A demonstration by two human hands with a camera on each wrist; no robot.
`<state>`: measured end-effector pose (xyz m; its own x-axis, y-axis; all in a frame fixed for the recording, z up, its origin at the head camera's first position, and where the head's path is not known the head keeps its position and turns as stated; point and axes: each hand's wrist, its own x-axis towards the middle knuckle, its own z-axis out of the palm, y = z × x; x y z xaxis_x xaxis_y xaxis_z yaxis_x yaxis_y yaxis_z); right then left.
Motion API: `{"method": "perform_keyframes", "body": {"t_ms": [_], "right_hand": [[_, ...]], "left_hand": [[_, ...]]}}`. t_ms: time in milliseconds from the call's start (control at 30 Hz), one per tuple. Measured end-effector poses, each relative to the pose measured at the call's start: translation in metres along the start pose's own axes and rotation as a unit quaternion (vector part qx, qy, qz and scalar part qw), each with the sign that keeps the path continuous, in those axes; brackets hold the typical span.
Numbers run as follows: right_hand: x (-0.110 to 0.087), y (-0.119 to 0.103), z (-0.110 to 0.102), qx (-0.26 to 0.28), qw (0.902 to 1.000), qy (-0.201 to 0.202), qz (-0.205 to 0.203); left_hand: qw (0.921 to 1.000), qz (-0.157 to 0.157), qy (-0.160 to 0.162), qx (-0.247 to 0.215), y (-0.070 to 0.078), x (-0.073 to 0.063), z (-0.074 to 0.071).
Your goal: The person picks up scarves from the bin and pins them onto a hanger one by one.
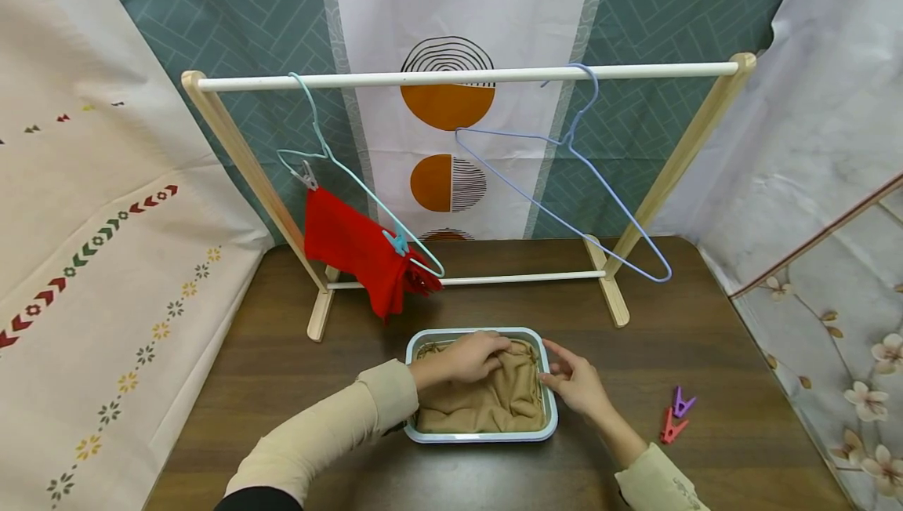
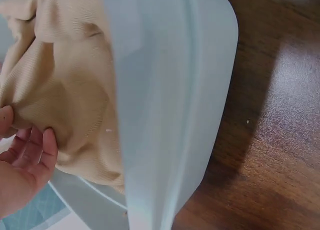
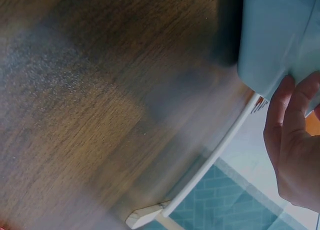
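Note:
A tan ribbed cloth [image 1: 469, 405] lies bunched inside a pale blue-grey plastic basin [image 1: 480, 438] on the table. Reaching in from the left, my left hand [image 1: 469, 356] pinches a fold of it between thumb and fingers; the left wrist view shows the hand [image 2: 25, 160] at the fabric [image 2: 80, 84]. On the basin's right side, my right hand [image 1: 582, 385] touches the rim near the far corner, index finger extended and thumb at the edge. In the right wrist view its fingers [image 3: 281, 102] lie against the basin's outer wall [image 3: 275, 34].
Behind the basin stands a wooden drying rack with a white rail [image 1: 423, 78]. A mint hanger [image 1: 367, 190] carries a red cloth [image 1: 360, 248] held by clothespins; a bare blue hanger [image 1: 614, 190] hangs rightward. Purple [image 1: 681, 403] and red [image 1: 672, 426] clothespins lie at the right.

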<state>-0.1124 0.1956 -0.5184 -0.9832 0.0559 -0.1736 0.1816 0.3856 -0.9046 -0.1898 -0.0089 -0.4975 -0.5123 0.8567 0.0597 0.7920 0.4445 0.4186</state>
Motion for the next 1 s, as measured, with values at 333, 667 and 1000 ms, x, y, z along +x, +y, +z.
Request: {"method": "perform_keyframes", "body": {"t_ms": [333, 667, 1000], "right_hand": [[0.000, -0.001, -0.001, -0.003, 1.0000, -0.005, 0.008], [-0.003, -0.002, -0.002, -0.010, 0.9999, -0.010, -0.004], [-0.002, 0.003, -0.003, -0.039, 0.9983, 0.007, -0.042]], "left_hand": [[0.9981, 0.023, 0.050, -0.028, 0.001, -0.017, -0.022], [0.9909, 0.048, 0.112, -0.059, -0.001, -0.032, -0.038], [0.9764, 0.050, 0.176, -0.115, 0.003, -0.038, -0.056]]}}
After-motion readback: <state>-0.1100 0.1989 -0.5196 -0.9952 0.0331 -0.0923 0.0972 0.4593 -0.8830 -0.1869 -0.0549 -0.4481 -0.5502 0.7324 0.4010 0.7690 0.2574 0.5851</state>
